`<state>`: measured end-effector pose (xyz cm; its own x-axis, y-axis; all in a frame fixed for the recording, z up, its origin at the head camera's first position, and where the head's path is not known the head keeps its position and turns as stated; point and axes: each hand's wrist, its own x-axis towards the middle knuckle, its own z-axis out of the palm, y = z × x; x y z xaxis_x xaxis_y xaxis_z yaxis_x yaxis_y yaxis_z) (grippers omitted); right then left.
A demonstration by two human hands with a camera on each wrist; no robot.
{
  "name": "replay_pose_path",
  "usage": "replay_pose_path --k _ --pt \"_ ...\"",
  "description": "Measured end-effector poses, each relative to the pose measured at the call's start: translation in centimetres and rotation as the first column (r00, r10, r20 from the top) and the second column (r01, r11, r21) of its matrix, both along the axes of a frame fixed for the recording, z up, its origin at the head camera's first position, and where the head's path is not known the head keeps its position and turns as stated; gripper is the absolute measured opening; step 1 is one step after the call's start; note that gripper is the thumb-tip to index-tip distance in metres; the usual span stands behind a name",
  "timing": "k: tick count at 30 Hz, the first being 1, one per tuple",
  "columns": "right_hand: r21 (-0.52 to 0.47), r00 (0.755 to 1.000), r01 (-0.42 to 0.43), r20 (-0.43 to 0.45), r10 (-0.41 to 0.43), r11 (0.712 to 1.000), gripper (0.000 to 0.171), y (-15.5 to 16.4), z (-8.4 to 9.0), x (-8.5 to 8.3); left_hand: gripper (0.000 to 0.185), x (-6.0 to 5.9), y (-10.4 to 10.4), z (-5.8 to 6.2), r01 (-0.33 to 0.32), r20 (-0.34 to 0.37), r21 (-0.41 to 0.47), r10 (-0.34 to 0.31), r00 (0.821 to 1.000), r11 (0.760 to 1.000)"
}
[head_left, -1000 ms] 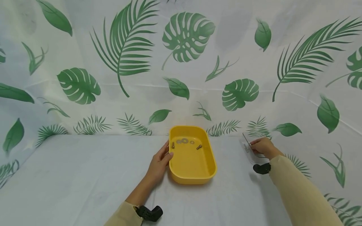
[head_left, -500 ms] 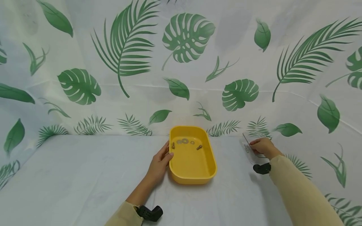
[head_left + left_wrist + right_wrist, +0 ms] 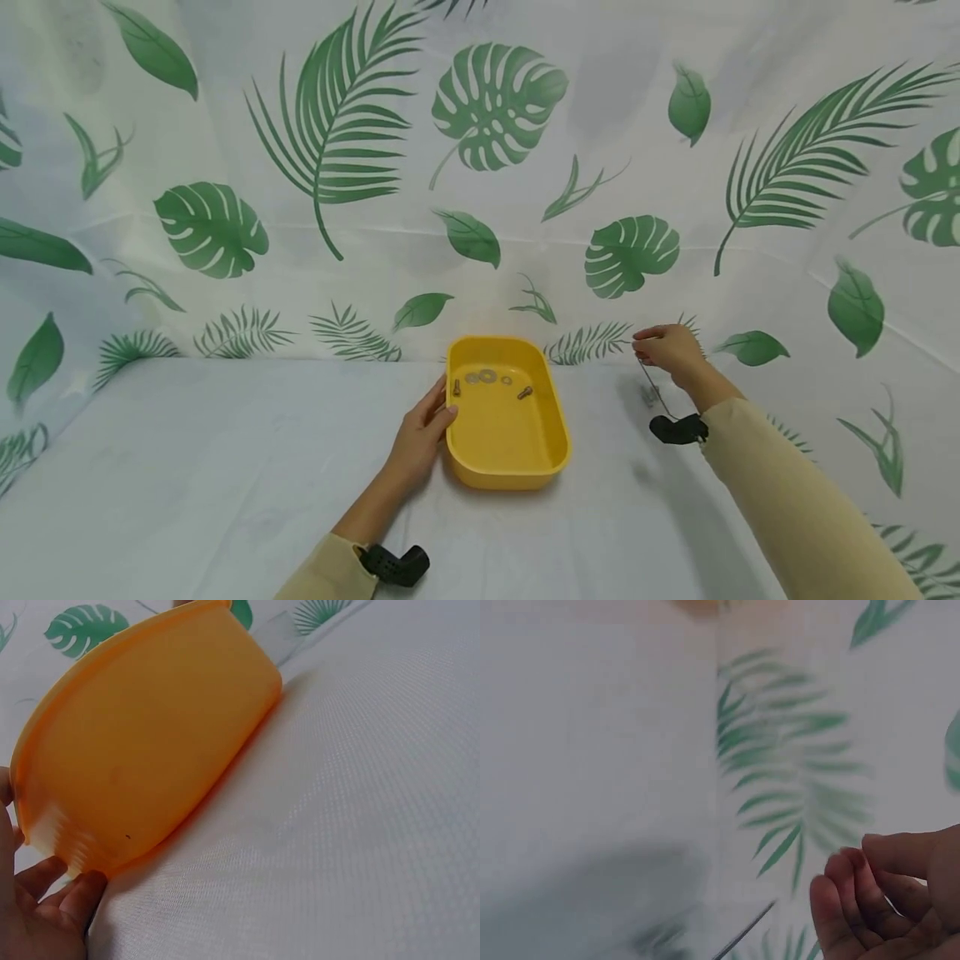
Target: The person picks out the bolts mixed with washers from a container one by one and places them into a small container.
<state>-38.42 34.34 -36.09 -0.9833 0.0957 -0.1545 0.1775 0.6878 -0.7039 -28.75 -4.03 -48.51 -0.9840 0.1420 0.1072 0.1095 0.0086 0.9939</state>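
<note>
A yellow plastic tray (image 3: 510, 425) stands on the white cloth. My left hand (image 3: 420, 429) grips its left side, thumb over the rim and fingers against the outer wall; the left wrist view shows fingertips (image 3: 82, 892) at the tray's lower edge. Inside lie a bolt (image 3: 457, 387) at the left, another bolt (image 3: 525, 392) at the right, and flat washers (image 3: 487, 377) between them. To the right, my right hand (image 3: 670, 350) is raised above a clear box (image 3: 651, 396) with a thin dark edge. Its thumb and fingertips meet; anything between them is too small or hidden to tell.
The white cloth (image 3: 225, 450) spreads left of and in front of the tray. Behind stands a white backdrop (image 3: 525, 242) printed with green leaves, close to the tray's far end. Small metal pieces in the clear box look blurred.
My right hand has lifted out of the clear box, moving up and slightly left. The left hand and the tray keep their places, and the head view has shifted slightly.
</note>
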Motion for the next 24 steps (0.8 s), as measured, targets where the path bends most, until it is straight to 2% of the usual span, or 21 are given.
replay_pose_path --k 4,9,13,19,24 --pt "-0.006 0.997 -0.079 -0.024 0.079 0.997 0.048 -3.7 1.7 0.6 0.058 0.0 0.0 -0.2 0.0 -0.003 0.002 0.0 1.0 1.0" --pt "-0.019 0.989 -0.141 -0.044 0.14 0.99 0.045 -8.0 2.5 1.1 0.059 0.0 0.1 -0.1 -0.006 0.004 -0.016 0.006 1.0 1.0" --pt "-0.055 0.98 -0.2 -0.012 0.199 0.978 0.045 -11.2 2.5 1.4 0.059 0.0 -0.1 -0.1 -0.006 0.008 -0.017 0.006 1.0 1.0" --pt "-0.13 0.973 -0.212 0.062 0.221 0.969 0.04 -14.7 2.1 1.6 0.058 -0.1 0.1 0.0 0.005 0.006 0.002 -0.005 1.0 1.0" --pt "-0.215 0.969 -0.219 0.064 0.238 0.952 0.039 -16.9 1.4 1.5 0.058 0.0 0.1 0.1 0.009 0.005 0.008 -0.009 1.0 1.0"
